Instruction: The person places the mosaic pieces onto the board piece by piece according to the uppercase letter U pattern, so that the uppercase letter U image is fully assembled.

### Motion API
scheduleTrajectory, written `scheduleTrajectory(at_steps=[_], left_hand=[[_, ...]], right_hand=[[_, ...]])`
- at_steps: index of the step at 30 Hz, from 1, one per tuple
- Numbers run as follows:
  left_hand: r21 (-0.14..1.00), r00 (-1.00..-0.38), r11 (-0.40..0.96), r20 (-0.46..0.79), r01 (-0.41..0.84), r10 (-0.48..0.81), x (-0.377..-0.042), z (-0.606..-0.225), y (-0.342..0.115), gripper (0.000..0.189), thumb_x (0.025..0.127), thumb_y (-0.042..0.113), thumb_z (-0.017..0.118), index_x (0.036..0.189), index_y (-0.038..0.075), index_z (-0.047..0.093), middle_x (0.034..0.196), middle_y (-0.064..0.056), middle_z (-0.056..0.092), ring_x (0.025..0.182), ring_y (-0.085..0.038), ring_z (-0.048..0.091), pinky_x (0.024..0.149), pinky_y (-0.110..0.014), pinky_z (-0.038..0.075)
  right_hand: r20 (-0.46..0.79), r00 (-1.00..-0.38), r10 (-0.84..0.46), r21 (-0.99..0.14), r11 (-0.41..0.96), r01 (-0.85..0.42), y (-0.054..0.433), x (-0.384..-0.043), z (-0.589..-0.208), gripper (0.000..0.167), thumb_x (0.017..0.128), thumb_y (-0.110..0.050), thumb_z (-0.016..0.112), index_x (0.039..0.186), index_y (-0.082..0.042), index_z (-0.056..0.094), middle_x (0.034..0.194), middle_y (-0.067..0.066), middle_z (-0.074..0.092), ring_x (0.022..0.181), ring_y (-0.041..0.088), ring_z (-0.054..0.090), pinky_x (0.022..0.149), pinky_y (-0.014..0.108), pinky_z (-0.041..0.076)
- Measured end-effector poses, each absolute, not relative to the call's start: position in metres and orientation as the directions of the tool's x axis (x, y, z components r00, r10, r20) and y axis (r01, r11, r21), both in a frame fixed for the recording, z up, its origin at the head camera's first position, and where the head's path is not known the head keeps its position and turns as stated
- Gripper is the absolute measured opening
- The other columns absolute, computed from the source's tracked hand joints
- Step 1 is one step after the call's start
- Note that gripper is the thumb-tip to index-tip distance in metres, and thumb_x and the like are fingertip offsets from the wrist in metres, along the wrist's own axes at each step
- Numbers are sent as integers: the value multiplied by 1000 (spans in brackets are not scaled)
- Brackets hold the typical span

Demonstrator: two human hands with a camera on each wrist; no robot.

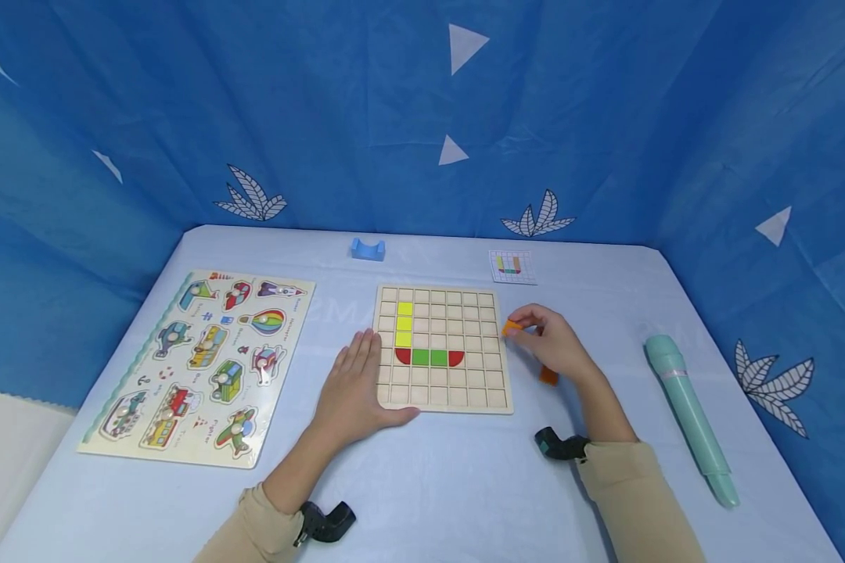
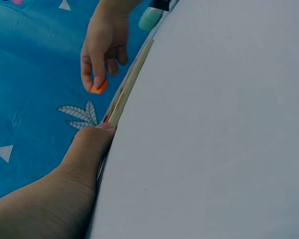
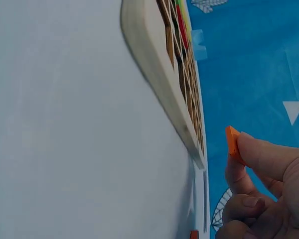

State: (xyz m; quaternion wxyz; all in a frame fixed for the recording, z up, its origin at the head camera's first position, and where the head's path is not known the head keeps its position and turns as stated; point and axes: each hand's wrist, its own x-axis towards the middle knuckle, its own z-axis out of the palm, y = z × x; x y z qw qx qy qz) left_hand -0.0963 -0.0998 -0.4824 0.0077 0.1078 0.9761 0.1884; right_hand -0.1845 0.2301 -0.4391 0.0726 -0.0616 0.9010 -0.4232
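Observation:
A wooden grid board (image 1: 482,379) lies mid-table, holding several yellow tiles (image 1: 404,324) in a column above a row of two green tiles (image 1: 429,357) between two red corner pieces (image 1: 456,358). My left hand (image 1: 352,387) rests along the board's left edge, fingers straight, thumb spread at the near edge. Between thumb and fingertips my right hand (image 1: 552,340) pinches an orange tile (image 3: 232,141), just off the board's right edge. Another orange piece (image 1: 548,376) lies on the table beneath that hand, partly hidden by it.
A small pattern card (image 1: 512,267) lies behind the board, and a blue U-shaped holder (image 1: 368,250) is near the back edge. To the left is a vehicle picture puzzle (image 1: 200,367). A mint-green pen-shaped object (image 1: 690,418) lies at the right.

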Motion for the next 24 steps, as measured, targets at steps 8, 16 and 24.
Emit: scheduleTrajectory(at_steps=[8,16,24], left_hand=[[369,-977,906,32,209,212,-97,-485,-100,133,67,85,62,158,2,14,168,-13,10,157,-27,5,126,-48,14],[369,-978,908,19,201,209,-97,-484,-100,133,66,86,61,158,2,13,168,-13,9,157,-27,5,126,-47,13],[366,-978,908,25,203,209,-97,-485,-100,133,67,86,61,159,2,13,168,-12,9,157,-26,5,126,-47,14]], right_hand=[[-85,-966,-244,-800,595,-80,207,-184,-436,20,93,-20,70,110,-12,66,105,8,68,90,24,52,71,30,41],[-88,-946,-312,-814,570,-112,182,-184,-435,17,93,-16,70,109,-12,67,103,6,68,90,23,54,73,31,42],[-94,-938,-332,-811,572,-121,166,-185,-438,16,93,-17,69,109,-13,68,101,5,68,91,21,55,76,31,43]])
